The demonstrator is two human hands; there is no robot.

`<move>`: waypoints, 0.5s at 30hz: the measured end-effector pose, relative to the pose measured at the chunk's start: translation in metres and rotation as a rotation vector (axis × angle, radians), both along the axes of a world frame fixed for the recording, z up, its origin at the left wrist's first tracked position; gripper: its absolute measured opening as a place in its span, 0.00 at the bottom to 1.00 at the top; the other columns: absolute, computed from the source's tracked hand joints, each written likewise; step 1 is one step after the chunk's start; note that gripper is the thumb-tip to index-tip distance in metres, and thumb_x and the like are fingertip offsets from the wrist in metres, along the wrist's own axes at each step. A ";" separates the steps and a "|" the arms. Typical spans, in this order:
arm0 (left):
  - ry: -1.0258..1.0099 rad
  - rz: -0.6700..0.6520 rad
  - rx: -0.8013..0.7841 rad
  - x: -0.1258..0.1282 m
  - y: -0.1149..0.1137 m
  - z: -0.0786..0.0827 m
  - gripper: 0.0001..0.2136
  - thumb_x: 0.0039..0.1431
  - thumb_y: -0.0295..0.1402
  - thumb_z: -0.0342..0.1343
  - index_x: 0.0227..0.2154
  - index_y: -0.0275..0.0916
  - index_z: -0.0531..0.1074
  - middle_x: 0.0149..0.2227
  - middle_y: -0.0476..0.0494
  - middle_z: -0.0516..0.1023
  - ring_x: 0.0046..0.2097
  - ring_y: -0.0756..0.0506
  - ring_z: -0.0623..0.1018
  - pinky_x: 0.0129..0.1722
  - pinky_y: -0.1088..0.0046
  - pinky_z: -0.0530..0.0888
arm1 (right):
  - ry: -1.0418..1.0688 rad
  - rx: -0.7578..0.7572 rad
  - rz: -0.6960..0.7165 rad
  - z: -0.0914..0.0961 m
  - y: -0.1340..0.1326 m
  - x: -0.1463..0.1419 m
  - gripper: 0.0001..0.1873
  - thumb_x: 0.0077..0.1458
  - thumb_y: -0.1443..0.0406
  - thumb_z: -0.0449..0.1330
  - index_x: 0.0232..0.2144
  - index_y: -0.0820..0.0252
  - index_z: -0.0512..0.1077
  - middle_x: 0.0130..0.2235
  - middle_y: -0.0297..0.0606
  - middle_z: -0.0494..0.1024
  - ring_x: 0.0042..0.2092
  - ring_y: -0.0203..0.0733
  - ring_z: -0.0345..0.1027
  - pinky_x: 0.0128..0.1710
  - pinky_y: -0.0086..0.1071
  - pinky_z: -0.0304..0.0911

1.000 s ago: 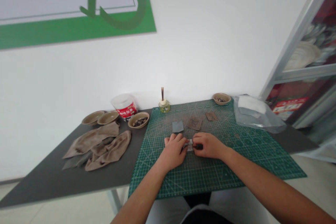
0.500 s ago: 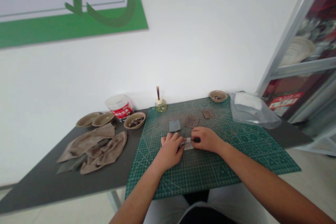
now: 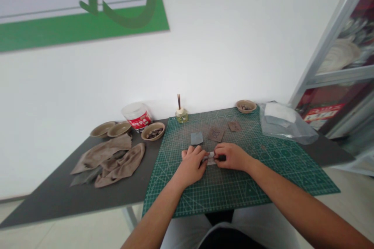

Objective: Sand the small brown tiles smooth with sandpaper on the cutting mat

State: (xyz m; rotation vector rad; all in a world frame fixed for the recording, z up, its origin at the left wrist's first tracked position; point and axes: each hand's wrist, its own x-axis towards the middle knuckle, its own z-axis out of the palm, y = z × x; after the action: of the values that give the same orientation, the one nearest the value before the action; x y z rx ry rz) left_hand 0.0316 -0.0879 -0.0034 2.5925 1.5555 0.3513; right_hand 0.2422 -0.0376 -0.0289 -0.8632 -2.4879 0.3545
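Both hands meet at the middle of a green cutting mat (image 3: 233, 190). My left hand (image 3: 191, 163) lies curled over a small pale piece (image 3: 210, 158), pinning it to the mat. My right hand (image 3: 232, 156) is closed round a dark tool (image 3: 221, 158), its tip against that piece. Just beyond the hands lie a grey square (image 3: 196, 138) and two brown squares (image 3: 216, 134).
On the dark table (image 3: 58, 202) to the left lie brown cloths (image 3: 112, 159), three small bowls (image 3: 152, 131) and a white tub (image 3: 138, 116). A small glass jar with a stick (image 3: 181, 114), another bowl (image 3: 246, 106) and a plastic bag (image 3: 284, 124) stand at the back. A cabinet (image 3: 344, 66) rises at the right.
The hands stay together on the pale piece with only slight shifts; the view has swung a little as my head moved.
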 end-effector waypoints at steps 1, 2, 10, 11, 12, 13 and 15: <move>-0.004 -0.001 0.003 0.000 0.000 0.000 0.11 0.63 0.33 0.48 0.46 0.47 0.69 0.42 0.44 0.69 0.47 0.40 0.64 0.43 0.62 0.60 | 0.004 0.005 -0.023 0.000 0.001 0.000 0.02 0.52 0.66 0.62 0.28 0.57 0.71 0.33 0.33 0.73 0.37 0.38 0.67 0.38 0.30 0.59; -0.007 -0.003 0.004 0.000 0.000 -0.001 0.11 0.63 0.33 0.48 0.46 0.47 0.69 0.42 0.44 0.69 0.47 0.40 0.64 0.43 0.62 0.60 | 0.008 0.013 -0.047 0.000 0.002 -0.001 0.02 0.53 0.66 0.61 0.28 0.57 0.71 0.33 0.34 0.73 0.37 0.39 0.67 0.38 0.30 0.59; -0.024 -0.013 0.001 -0.001 0.000 0.000 0.10 0.63 0.32 0.49 0.46 0.45 0.69 0.43 0.44 0.69 0.47 0.40 0.65 0.43 0.62 0.60 | 0.008 0.011 -0.058 0.001 0.003 -0.002 0.03 0.54 0.65 0.61 0.28 0.57 0.71 0.33 0.34 0.73 0.37 0.40 0.67 0.38 0.31 0.59; -0.021 -0.015 -0.001 -0.001 0.000 -0.001 0.10 0.63 0.32 0.49 0.45 0.45 0.69 0.43 0.44 0.69 0.47 0.40 0.65 0.43 0.62 0.60 | 0.012 0.015 -0.073 0.001 0.003 -0.002 0.03 0.54 0.65 0.60 0.29 0.57 0.71 0.33 0.35 0.73 0.38 0.40 0.67 0.39 0.31 0.59; -0.017 -0.012 -0.001 -0.001 0.000 -0.001 0.09 0.63 0.32 0.49 0.45 0.45 0.69 0.43 0.44 0.69 0.47 0.40 0.65 0.43 0.62 0.60 | 0.012 0.014 -0.069 0.001 0.003 -0.003 0.03 0.54 0.65 0.60 0.29 0.57 0.71 0.33 0.35 0.73 0.38 0.40 0.67 0.39 0.31 0.59; -0.013 -0.007 -0.001 -0.001 0.000 -0.002 0.09 0.63 0.32 0.49 0.44 0.45 0.69 0.43 0.44 0.69 0.47 0.39 0.65 0.43 0.62 0.60 | 0.009 0.008 -0.046 0.001 0.003 -0.003 0.03 0.54 0.65 0.61 0.28 0.57 0.71 0.33 0.34 0.73 0.38 0.40 0.67 0.39 0.31 0.59; -0.004 -0.002 0.003 -0.001 0.000 -0.002 0.09 0.63 0.32 0.48 0.44 0.45 0.69 0.43 0.43 0.69 0.47 0.39 0.65 0.43 0.62 0.60 | 0.003 -0.007 -0.006 0.001 0.003 -0.003 0.03 0.53 0.66 0.62 0.28 0.57 0.71 0.33 0.33 0.73 0.37 0.38 0.67 0.39 0.29 0.59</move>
State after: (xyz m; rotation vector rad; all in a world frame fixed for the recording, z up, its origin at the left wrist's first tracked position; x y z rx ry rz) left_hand 0.0302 -0.0878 -0.0058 2.5938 1.5521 0.3590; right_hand 0.2388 -0.0344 -0.0283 -0.8720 -2.4820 0.3625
